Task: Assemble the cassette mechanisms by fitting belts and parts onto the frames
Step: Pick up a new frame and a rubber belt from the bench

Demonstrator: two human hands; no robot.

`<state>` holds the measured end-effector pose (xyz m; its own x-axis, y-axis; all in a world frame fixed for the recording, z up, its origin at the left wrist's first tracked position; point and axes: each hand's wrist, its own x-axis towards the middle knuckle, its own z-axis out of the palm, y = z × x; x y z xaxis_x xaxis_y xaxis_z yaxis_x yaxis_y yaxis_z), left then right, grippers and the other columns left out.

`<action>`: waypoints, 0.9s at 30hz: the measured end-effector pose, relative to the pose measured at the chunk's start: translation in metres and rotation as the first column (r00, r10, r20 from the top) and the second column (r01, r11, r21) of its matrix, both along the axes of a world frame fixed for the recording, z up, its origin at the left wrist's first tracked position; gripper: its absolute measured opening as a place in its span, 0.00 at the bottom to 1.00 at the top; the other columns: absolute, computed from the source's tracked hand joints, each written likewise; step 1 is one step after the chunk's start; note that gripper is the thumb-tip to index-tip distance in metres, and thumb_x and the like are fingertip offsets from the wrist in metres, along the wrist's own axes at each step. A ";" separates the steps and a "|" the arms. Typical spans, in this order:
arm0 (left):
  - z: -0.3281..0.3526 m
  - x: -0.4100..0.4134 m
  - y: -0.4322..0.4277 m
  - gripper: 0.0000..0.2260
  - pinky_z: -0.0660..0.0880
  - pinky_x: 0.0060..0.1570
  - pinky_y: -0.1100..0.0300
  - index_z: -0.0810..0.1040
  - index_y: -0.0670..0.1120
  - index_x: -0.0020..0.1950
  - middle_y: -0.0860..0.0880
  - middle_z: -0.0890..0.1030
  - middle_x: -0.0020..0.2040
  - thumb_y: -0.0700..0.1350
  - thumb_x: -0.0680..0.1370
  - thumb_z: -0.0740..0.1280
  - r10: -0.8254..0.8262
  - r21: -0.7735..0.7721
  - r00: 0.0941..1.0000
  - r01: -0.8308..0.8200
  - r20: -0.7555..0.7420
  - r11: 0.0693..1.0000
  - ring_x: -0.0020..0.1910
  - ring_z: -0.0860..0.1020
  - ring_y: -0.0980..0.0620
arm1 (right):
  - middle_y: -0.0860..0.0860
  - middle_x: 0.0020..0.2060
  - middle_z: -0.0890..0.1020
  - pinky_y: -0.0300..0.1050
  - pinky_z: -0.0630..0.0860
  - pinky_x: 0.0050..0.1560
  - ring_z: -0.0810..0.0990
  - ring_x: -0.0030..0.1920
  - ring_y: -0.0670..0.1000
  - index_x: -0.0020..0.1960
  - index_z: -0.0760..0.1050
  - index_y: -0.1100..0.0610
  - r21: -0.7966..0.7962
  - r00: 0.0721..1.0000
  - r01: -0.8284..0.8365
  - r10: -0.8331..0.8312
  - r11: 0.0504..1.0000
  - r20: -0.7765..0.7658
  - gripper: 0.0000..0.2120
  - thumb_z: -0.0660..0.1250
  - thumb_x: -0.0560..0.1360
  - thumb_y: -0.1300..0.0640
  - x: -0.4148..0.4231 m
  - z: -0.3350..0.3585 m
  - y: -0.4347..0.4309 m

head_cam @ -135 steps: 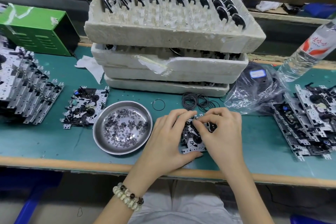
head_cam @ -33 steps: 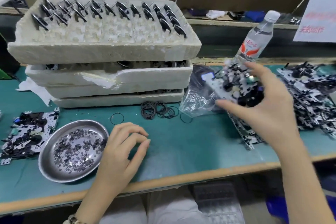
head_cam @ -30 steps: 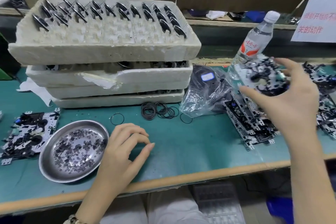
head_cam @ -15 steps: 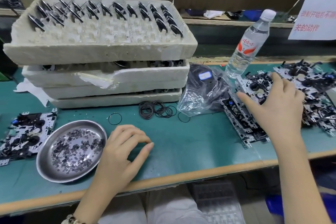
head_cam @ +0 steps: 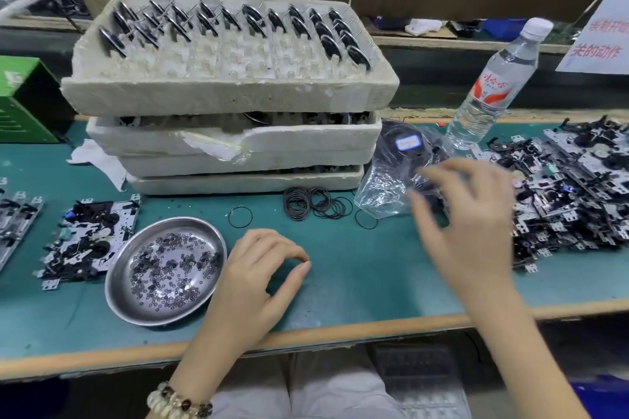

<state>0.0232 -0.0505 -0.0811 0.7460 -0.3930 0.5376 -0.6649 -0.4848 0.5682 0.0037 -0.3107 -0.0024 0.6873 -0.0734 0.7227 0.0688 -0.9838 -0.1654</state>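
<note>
Both grips were empty: your left hand (head_cam: 258,279) rested loosely curled on the worktop (head_cam: 357,282), and your right hand (head_cam: 469,231) hovered, fingers spread. Belts (head_cam: 316,204) lay tangled nearby, so pinching one singly for the frame (head_cam: 88,238) at your left seemed wisest.

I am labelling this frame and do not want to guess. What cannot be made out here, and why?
Head view only:
- Right hand: motion blur smears its fingers.
- Lower foam trays: the top tray covers their contents.
- White sign: cut off by the right edge.
- Plastic bag: glare and the right hand hide its contents.
- Parts in the metal dish: too small to identify.
</note>
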 end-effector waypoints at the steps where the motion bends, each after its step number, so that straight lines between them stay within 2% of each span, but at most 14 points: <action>1: 0.000 0.000 0.000 0.09 0.72 0.56 0.52 0.81 0.45 0.48 0.56 0.80 0.47 0.49 0.81 0.66 -0.004 -0.002 1.000 0.004 -0.004 1.000 0.52 0.75 0.50 | 0.57 0.47 0.79 0.56 0.71 0.53 0.75 0.51 0.61 0.49 0.83 0.60 -0.047 0.996 -0.081 0.079 0.996 -0.044 0.08 0.72 0.73 0.56 0.001 -0.008 0.013; 3: 0.001 0.000 0.000 0.09 0.72 0.56 0.52 0.81 0.45 0.48 0.56 0.80 0.47 0.48 0.81 0.66 -0.005 -0.002 1.000 0.005 -0.007 1.000 0.52 0.75 0.50 | 0.54 0.41 0.80 0.53 0.71 0.45 0.76 0.45 0.60 0.39 0.83 0.59 -0.171 0.980 -0.147 0.120 0.974 -0.158 0.05 0.76 0.70 0.58 0.005 -0.028 0.032; 6: 0.000 0.000 0.000 0.09 0.73 0.56 0.51 0.81 0.45 0.48 0.56 0.80 0.47 0.48 0.81 0.65 0.004 -0.014 1.000 -0.004 0.004 1.000 0.52 0.75 0.49 | 0.54 0.35 0.79 0.51 0.72 0.40 0.77 0.40 0.59 0.31 0.79 0.60 -0.348 0.965 -0.070 -0.024 0.935 -0.260 0.09 0.78 0.64 0.63 0.013 -0.049 0.042; 9: 0.001 -0.001 0.000 0.10 0.73 0.55 0.50 0.81 0.44 0.47 0.55 0.80 0.46 0.49 0.81 0.65 0.009 -0.020 1.000 -0.009 0.016 1.000 0.52 0.75 0.49 | 0.54 0.32 0.77 0.49 0.70 0.38 0.77 0.37 0.59 0.28 0.76 0.60 -0.417 0.958 -0.023 -0.099 0.909 -0.268 0.10 0.76 0.58 0.69 0.021 -0.053 0.043; 13: 0.009 -0.006 0.003 0.10 0.73 0.54 0.50 0.82 0.44 0.48 0.54 0.81 0.47 0.49 0.80 0.66 0.005 0.034 0.999 -0.006 0.038 0.999 0.51 0.76 0.48 | 0.55 0.34 0.77 0.51 0.69 0.38 0.76 0.38 0.59 0.31 0.75 0.60 -0.436 0.963 -0.034 -0.087 0.899 -0.255 0.09 0.73 0.60 0.71 0.024 -0.055 0.045; 15: 0.015 -0.008 0.014 0.10 0.73 0.55 0.52 0.83 0.45 0.49 0.53 0.81 0.47 0.49 0.80 0.66 0.042 0.103 0.992 -0.055 0.122 0.993 0.51 0.76 0.48 | 0.55 0.37 0.78 0.52 0.69 0.39 0.75 0.40 0.59 0.36 0.77 0.60 -0.316 0.964 -0.055 -0.033 0.947 -0.265 0.05 0.72 0.66 0.67 0.020 -0.057 0.047; 17: 0.022 -0.007 0.033 0.10 0.73 0.53 0.52 0.83 0.44 0.49 0.53 0.81 0.46 0.49 0.80 0.67 0.132 0.140 0.972 -0.161 0.194 0.977 0.49 0.77 0.47 | 0.52 0.39 0.78 0.52 0.69 0.42 0.73 0.43 0.58 0.41 0.76 0.59 -0.114 0.954 -0.121 0.084 0.986 -0.287 0.01 0.68 0.71 0.62 0.013 -0.056 0.053; 19: 0.029 0.000 0.058 0.10 0.74 0.50 0.50 0.83 0.44 0.49 0.51 0.82 0.46 0.49 0.80 0.66 0.274 0.163 0.934 -0.314 0.229 0.935 0.46 0.77 0.46 | 0.50 0.40 0.77 0.52 0.68 0.44 0.71 0.44 0.55 0.44 0.75 0.57 0.076 0.929 -0.196 0.210 0.978 -0.305 0.04 0.63 0.74 0.58 0.004 -0.058 0.062; 21: 0.035 0.009 0.084 0.10 0.75 0.50 0.48 0.83 0.43 0.49 0.49 0.82 0.46 0.49 0.79 0.66 0.428 0.191 0.870 -0.477 0.246 0.858 0.46 0.76 0.45 | 0.48 0.41 0.77 0.50 0.69 0.47 0.71 0.44 0.53 0.45 0.75 0.57 0.228 0.898 -0.249 0.313 0.941 -0.310 0.07 0.60 0.76 0.55 -0.005 -0.062 0.071; 23: 0.038 0.019 0.105 0.11 0.74 0.50 0.47 0.82 0.42 0.50 0.47 0.83 0.46 0.49 0.78 0.66 0.557 0.223 0.801 -0.597 0.218 0.771 0.46 0.76 0.43 | 0.47 0.41 0.76 0.47 0.68 0.49 0.71 0.45 0.51 0.46 0.76 0.57 0.334 0.878 -0.274 0.376 0.902 -0.295 0.05 0.62 0.77 0.57 -0.014 -0.067 0.079; 27: 0.038 0.038 0.126 0.11 0.74 0.44 0.42 0.81 0.38 0.50 0.39 0.81 0.47 0.46 0.77 0.72 0.718 0.418 0.680 -0.700 0.145 0.579 0.46 0.75 0.36 | 0.45 0.41 0.75 0.41 0.67 0.49 0.70 0.45 0.49 0.45 0.76 0.56 0.403 0.871 -0.269 0.399 0.875 -0.286 0.03 0.64 0.76 0.59 -0.021 -0.073 0.086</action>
